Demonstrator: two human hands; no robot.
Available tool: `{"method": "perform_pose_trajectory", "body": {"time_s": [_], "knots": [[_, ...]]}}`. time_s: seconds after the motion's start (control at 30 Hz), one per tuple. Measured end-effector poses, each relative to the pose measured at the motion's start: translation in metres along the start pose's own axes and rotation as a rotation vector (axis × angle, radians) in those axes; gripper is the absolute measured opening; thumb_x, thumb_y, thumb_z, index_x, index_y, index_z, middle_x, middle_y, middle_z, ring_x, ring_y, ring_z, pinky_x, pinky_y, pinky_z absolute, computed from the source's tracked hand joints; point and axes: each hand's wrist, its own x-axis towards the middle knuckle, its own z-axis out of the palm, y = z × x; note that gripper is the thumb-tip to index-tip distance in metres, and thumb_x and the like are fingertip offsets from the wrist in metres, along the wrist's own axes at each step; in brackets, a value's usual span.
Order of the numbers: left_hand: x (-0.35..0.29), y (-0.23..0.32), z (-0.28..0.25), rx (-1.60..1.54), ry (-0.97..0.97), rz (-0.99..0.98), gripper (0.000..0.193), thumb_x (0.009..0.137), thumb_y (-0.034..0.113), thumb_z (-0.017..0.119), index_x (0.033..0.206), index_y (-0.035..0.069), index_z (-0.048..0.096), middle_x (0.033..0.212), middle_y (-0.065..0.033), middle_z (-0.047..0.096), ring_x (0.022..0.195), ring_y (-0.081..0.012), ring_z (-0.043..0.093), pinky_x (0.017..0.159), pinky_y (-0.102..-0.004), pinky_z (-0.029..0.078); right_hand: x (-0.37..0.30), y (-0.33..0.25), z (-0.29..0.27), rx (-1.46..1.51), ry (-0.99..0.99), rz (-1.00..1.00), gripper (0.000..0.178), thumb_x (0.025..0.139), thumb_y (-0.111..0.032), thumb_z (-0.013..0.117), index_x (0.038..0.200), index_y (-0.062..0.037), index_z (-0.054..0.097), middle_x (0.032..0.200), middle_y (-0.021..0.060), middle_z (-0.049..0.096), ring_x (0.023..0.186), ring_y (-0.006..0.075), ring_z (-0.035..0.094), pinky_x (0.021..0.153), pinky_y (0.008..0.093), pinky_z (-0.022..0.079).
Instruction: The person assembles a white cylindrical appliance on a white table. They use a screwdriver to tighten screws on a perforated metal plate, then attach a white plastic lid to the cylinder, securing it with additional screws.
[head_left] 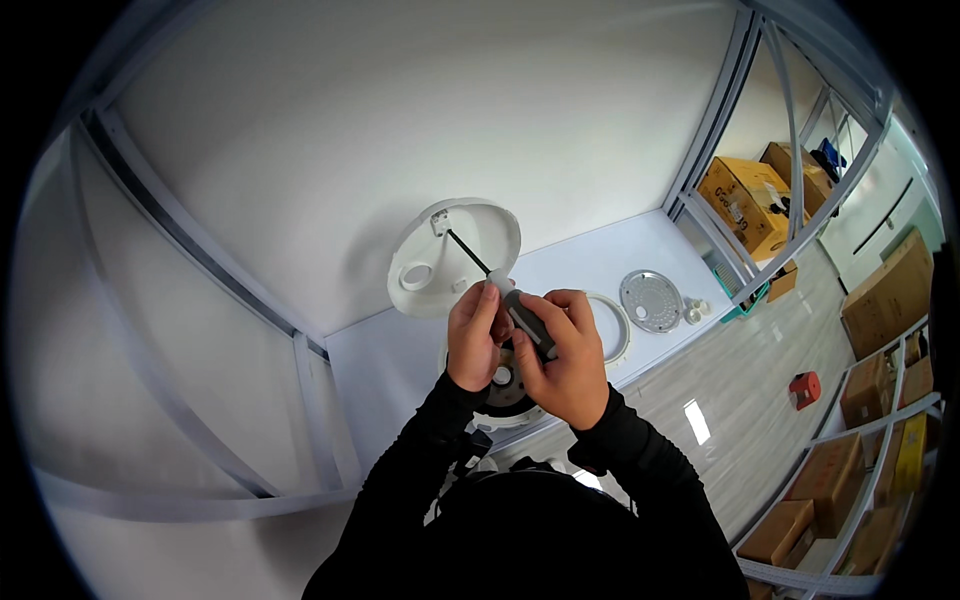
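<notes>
My right hand point(568, 362) is wrapped round the grey and black handle of a screwdriver point(522, 315). The fingers of my left hand point(473, 342) close on the front end of that handle. The dark shaft runs up and left, its tip at a small fitting near the top edge of a white oval lid point(425, 252). The lid stands raised, its hollow inside facing me, with a round opening at its lower left. Below my hands, partly hidden by them, sits a round white appliance body point(510, 421) with a dark interior.
On the white table point(385, 365) to the right lie a white ring point(624, 345), a perforated metal disc point(652, 301) and small white parts point(696, 310). Metal frame posts border the table. Cardboard boxes point(748, 205), a shelf of cartons point(828, 482) and a red object point(804, 390) are at the right.
</notes>
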Motion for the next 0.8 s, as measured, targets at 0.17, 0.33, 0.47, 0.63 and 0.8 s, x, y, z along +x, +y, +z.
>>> {"method": "perform_pose_trajectory", "body": {"time_s": [0.17,0.33,0.47,0.63,0.8], "knots": [[-0.001,0.005,0.006,-0.004,0.043,0.007,0.023,0.108,0.028,0.057,0.102,0.006,0.061,0.07,0.0058,0.05,0.057,-0.0032,0.039,0.053,-0.0231,0.03,0.005,0.0,-0.001,-0.053,0.043,-0.035,0.035,0.088,-0.008,0.075,0.12,0.0003,0.064,0.103,0.0197,0.063,0.083,0.037,0.068,0.07,0.0403,0.056],[0.0,0.01,0.009,0.014,0.036,0.013,0.025,0.107,0.028,0.059,0.098,0.005,0.056,0.068,0.0034,0.049,0.057,-0.0046,0.04,0.053,-0.0233,0.031,0.013,-0.003,-0.006,-0.129,0.078,-0.039,0.033,0.089,-0.015,0.077,0.116,-0.0002,0.065,0.093,0.017,0.066,0.074,0.0352,0.069,0.061,0.0395,0.056],[0.004,0.008,0.008,0.007,0.001,0.031,0.027,0.107,0.03,0.059,0.097,0.006,0.056,0.069,0.0036,0.048,0.058,-0.005,0.041,0.053,-0.0234,0.031,0.015,-0.005,-0.01,-0.255,0.055,-0.078,0.032,0.088,-0.015,0.079,0.114,-0.0011,0.066,0.094,0.015,0.067,0.072,0.0313,0.07,0.058,0.0379,0.056],[0.005,0.007,0.008,-0.026,0.038,0.054,0.033,0.108,0.036,0.056,0.099,0.004,0.06,0.072,0.0041,0.052,0.06,-0.0046,0.042,0.053,-0.0226,0.032,0.019,-0.005,-0.007,-0.205,0.053,-0.209,0.031,0.084,-0.008,0.08,0.111,-0.0026,0.068,0.102,0.0133,0.068,0.075,0.0302,0.071,0.059,0.0368,0.057],[0.003,0.017,0.009,-0.014,-0.029,0.025,0.042,0.109,0.041,0.051,0.112,0.002,0.066,0.078,0.0045,0.058,0.063,-0.0039,0.047,0.055,-0.0215,0.036,0.021,-0.003,-0.009,-0.217,0.004,-0.333,0.036,0.076,0.003,0.08,0.109,-0.0043,0.069,0.111,0.0141,0.068,0.083,0.0313,0.068,0.066,0.0371,0.056]]}}
